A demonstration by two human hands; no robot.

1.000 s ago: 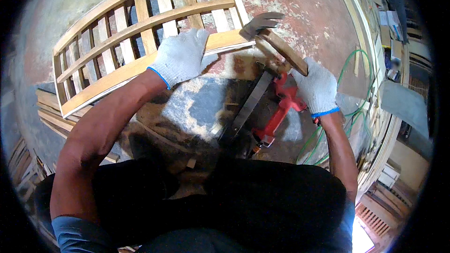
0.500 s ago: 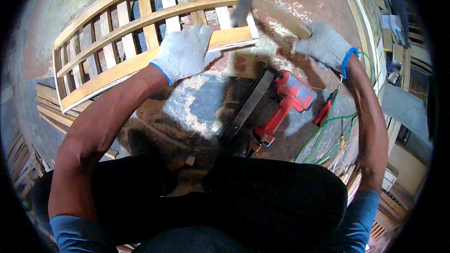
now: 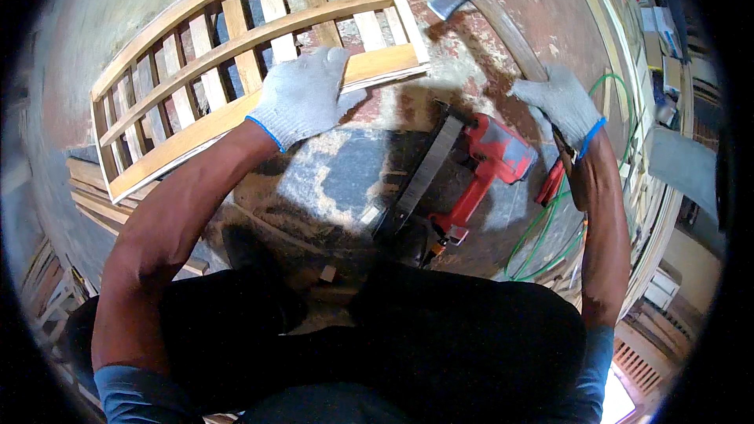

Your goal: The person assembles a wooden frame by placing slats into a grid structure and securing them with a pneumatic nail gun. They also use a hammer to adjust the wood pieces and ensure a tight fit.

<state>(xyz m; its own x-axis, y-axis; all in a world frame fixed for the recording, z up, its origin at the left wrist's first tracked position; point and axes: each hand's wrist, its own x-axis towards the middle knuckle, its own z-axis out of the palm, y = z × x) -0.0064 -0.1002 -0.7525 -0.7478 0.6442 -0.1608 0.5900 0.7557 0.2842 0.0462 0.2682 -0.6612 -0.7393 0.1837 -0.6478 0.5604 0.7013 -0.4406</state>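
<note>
The near rail of a slatted wooden frame [image 3: 220,122] is held between the thumb and fingers of the gloved left hand [image 3: 305,100]; the fingertips are hidden from above. The frame lies at the upper left, its far edge cut off by the top of the view. The handle of a hatchet-like hammer [image 3: 506,31] is wrapped by the right hand [image 3: 561,106], and the head is raised over the floor [image 3: 510,0]; the handle's lower end is hard to make out beside the wrist. Between the hands and nearer the body, a red nail gun [image 3: 483,180] is seen lying. A green hose [image 3: 534,228] is partly hidden by the right forearm, and the shoes are lost in shadow
</note>
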